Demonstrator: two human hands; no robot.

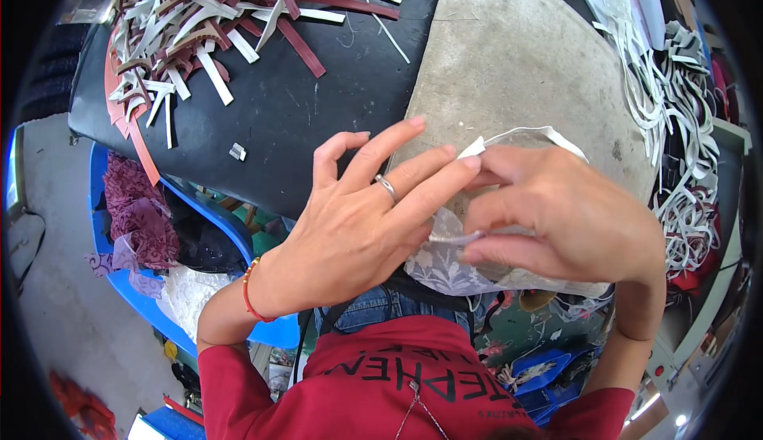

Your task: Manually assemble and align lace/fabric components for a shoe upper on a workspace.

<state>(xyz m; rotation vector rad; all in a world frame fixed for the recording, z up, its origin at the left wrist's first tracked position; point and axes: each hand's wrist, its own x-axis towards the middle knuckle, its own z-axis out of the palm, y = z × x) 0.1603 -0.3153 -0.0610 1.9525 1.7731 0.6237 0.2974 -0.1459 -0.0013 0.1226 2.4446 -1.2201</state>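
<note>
the white strip at my fingertips is thin and narrow, bent into a loop over the pale board; sheer leafy lace sits by the near edge. bare board stretches beyond the loop. my left hand is spread, fingertips touching the strip's end, thumb hidden; my right hand curls in, blurred. i can't tell either grip.

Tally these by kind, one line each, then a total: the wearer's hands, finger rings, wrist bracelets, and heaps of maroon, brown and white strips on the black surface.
Hands: 2 (left hand, right hand, at a white strip)
Finger rings: 1 (silver-coloured ring, left hand)
Wrist bracelets: 1 (red bracelet, left wrist)
Strip heaps: 1 (mixed strip heap)
Total: 5
</note>
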